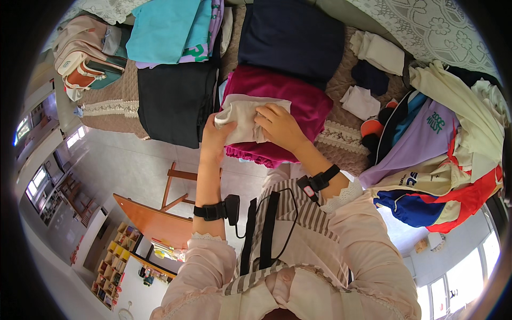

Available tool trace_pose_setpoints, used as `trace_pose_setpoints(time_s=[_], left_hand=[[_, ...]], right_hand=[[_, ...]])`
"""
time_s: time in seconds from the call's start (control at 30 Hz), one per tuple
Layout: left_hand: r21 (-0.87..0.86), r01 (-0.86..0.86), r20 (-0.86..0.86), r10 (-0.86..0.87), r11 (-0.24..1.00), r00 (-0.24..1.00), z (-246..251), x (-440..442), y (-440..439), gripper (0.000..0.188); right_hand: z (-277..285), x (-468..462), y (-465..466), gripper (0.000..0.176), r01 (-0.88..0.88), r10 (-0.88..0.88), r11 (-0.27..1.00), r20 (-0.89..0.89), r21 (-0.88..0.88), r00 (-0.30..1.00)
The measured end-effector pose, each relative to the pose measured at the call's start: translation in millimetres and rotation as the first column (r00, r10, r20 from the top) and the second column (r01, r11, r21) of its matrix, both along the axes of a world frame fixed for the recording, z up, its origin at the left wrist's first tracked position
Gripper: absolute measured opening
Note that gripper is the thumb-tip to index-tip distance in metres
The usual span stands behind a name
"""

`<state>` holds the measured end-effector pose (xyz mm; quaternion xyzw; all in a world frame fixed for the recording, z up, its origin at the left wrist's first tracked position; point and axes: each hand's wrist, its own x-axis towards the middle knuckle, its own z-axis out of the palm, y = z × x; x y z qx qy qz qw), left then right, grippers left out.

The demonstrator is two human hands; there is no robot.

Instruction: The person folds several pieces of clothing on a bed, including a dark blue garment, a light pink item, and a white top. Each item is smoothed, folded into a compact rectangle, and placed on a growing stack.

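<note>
A small off-white cloth (246, 120), partly folded, lies on a folded magenta garment (276, 86). At its left end my left hand (218, 134) grips the cloth, the thumb on top and the fingers beneath. My right hand (278, 124) rests on the cloth's right part with bent fingers; whether it pinches the fabric I cannot tell. Behind the magenta garment is a folded navy cloth (292, 36). Folded black fabric (176, 100) lies to the left, with turquoise (160, 32) and purple garments stacked behind it.
Small folded white (380, 52) and dark cloths (370, 77) lie on the right of the quilted brown sofa cover (348, 154). A loose clothes heap (436, 152) fills the far right. A pink backpack (80, 48) stands far left. A wooden table (156, 224) is at the lower left.
</note>
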<state>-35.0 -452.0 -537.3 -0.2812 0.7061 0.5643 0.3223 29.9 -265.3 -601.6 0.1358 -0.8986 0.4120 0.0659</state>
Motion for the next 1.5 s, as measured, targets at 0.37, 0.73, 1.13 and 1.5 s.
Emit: trace_pose_setpoints(time_s=[0.37,0.73,1.13,1.5], left_hand=[[-0.453,0.025,-0.356,-0.206,0.891,0.912,10,2,12,0.047],[-0.575,-0.078,-0.554,-0.318,0.814,0.769,5,41,51,0.040],[-0.554,0.019,-0.671,-0.460,0.832,0.582,-12,93,108,0.036],[-0.760,0.108,-0.535,-0.712,0.641,0.455,-38,117,99,0.025]], right_hand=[[9,1,0,0.012,0.031,-0.024,0.996,-0.089,0.081,0.996],[10,12,-19,0.041,0.275,-0.292,0.954,0.164,0.117,0.942],[-8,4,31,0.056,0.507,0.412,0.478,0.693,-0.717,0.592],[4,26,36,0.038,0.507,-0.172,0.764,0.632,-0.398,0.755]])
